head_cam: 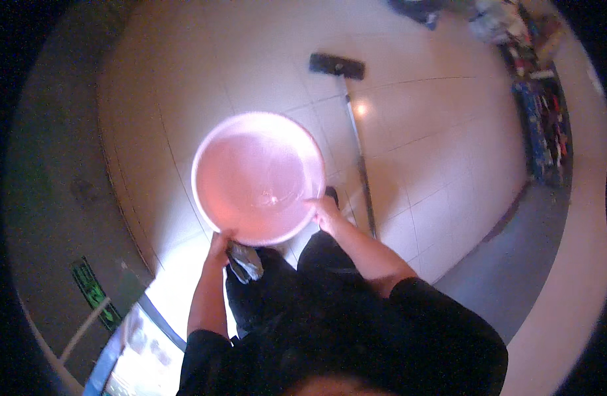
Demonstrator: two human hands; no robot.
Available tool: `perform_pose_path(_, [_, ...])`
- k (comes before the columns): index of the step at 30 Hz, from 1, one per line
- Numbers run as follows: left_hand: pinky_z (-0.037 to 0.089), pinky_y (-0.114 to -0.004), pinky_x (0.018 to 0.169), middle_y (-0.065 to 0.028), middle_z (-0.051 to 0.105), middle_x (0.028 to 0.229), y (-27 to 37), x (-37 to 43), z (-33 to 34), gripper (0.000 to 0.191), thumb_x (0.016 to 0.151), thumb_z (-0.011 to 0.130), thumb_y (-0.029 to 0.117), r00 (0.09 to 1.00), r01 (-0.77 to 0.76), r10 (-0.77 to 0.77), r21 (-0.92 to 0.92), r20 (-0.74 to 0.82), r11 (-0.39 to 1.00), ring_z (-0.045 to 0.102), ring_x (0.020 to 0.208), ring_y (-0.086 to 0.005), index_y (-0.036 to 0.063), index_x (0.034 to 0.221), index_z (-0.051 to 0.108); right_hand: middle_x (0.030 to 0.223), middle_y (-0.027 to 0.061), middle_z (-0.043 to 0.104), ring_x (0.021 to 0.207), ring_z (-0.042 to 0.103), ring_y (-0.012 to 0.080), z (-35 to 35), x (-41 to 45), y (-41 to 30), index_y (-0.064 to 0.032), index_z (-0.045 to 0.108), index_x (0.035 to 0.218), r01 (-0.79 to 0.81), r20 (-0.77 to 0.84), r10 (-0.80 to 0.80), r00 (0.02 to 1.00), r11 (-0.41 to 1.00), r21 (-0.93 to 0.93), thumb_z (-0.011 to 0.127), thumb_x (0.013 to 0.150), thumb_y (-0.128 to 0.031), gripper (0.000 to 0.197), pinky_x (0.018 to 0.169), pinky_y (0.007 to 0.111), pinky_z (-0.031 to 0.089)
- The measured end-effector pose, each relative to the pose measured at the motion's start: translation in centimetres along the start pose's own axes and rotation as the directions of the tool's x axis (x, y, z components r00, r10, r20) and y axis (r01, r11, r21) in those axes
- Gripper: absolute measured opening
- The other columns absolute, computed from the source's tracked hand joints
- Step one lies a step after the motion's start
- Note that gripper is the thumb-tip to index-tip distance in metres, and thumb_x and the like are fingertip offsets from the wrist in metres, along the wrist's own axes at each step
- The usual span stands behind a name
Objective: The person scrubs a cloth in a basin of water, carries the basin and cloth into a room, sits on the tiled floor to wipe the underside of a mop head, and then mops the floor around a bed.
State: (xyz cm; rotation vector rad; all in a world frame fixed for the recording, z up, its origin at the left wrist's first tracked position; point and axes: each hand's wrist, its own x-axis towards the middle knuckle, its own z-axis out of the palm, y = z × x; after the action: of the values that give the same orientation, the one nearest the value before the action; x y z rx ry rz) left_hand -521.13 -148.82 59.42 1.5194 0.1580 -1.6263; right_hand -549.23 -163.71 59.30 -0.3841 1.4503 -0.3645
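A round pink plastic basin (254, 173) is held out in front of my body, its open top facing up. My left hand (220, 250) grips the rim at the near left. Below that hand hangs a crumpled pale cloth or bag (248, 262); whether the fingers hold it too is unclear. On the near right side, my right hand (327, 214) clasps the rim with the thumb over the inside. Light glints off the basin's bottom, and I cannot tell if water is in it.
A flat mop or broom with a dark rectangular head (337, 66) lies on the tiled floor (442, 163), its pole (360, 158) running towards my right side. Mixed goods (543, 123) line the right wall. A green sign (95, 292) is on the left wall, near a bright opening.
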Motion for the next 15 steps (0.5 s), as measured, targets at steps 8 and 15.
perform_pose_path(8, [0.053,-0.038,0.064,-0.0127,0.06,0.088,-8.7,12.3,-8.4,0.042,0.075,0.061,0.014,0.999,-0.039,0.036,-0.078,-0.037,0.996,0.062,0.076,-0.0255,-0.0045,0.11,0.05,0.094,0.0137,0.064,0.088,0.063,0.0265,3.6,15.1,5.8,0.0035,0.056,0.106,-0.113,0.126,0.161,0.979,0.94,-0.321,0.072,0.073,-0.011,0.039,0.077,0.042,0.053])
perform_pose_path(15, [0.055,-0.039,0.059,-0.015,0.06,0.086,-12.6,18.0,-14.7,0.044,0.075,0.061,0.015,0.998,0.059,-0.059,-0.143,0.0,0.988,0.063,0.069,-0.0282,-0.0069,0.11,0.047,0.098,0.0081,0.062,0.085,0.059,0.0205,5.5,22.1,11.2,-0.0083,0.057,0.11,-0.109,0.261,0.285,0.922,0.839,-0.533,0.069,0.08,-0.025,0.036,0.073,0.036,0.049])
